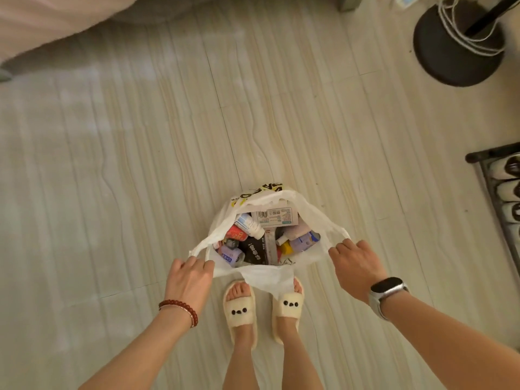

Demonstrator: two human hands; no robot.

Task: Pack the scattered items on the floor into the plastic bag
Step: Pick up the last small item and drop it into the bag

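The left hand [189, 277], with a red bead bracelet [180, 308] on its wrist, is closed around the left handle of the white plastic bag [267, 277]. The bag sits open on the pale wooden floor [112, 164] just in front of two cream slippers [242, 311], filled with small bottles [247, 223] and a box [274, 216]. The right hand [356, 266], a watch [387, 291] on its wrist, grips the right handle. A shoe rack [501, 181] stands far right.

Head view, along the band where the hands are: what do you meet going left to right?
Left hand gripping the bag's left handle → open white plastic bag, full of bottles and boxes → right hand on the right handle → smartwatch → black shoe rack at the right edge.
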